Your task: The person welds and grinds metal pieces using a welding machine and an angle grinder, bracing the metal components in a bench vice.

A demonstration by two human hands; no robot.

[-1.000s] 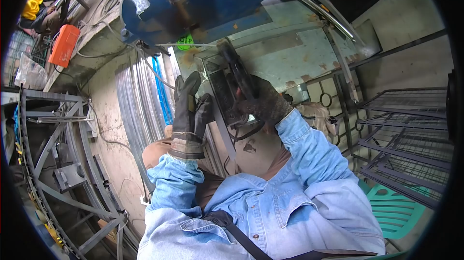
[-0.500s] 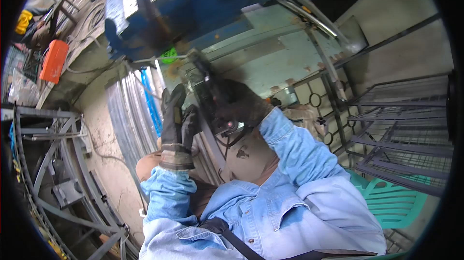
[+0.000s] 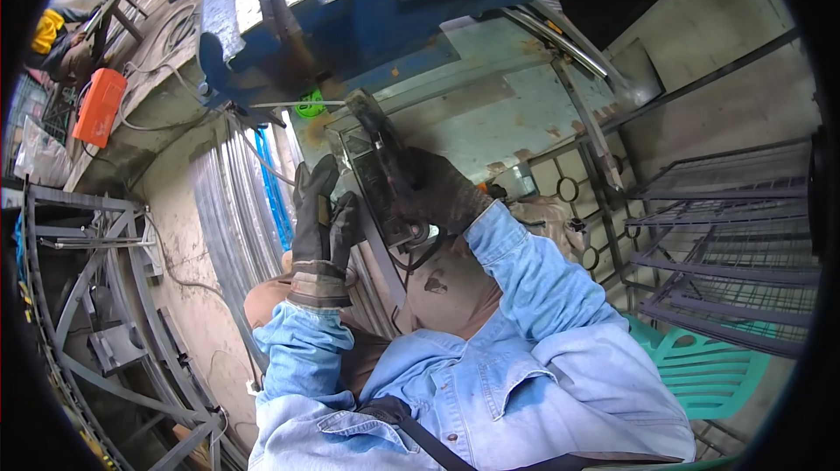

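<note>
Welding electrode holder [image 3: 378,130], as its shape suggests, sits in the middle of the view, before the wearer's torso, on the near side of the blue metal desk [image 3: 394,47]. The gloved right hand [image 3: 437,193] is clenched round its handle, and a thin rod [image 3: 297,104] points left from its far end, by a green round label [image 3: 311,109]. The gloved left hand [image 3: 317,222] is beside a grey metal strip [image 3: 378,244], fingers pointing away; whether it grips anything cannot be told.
</note>
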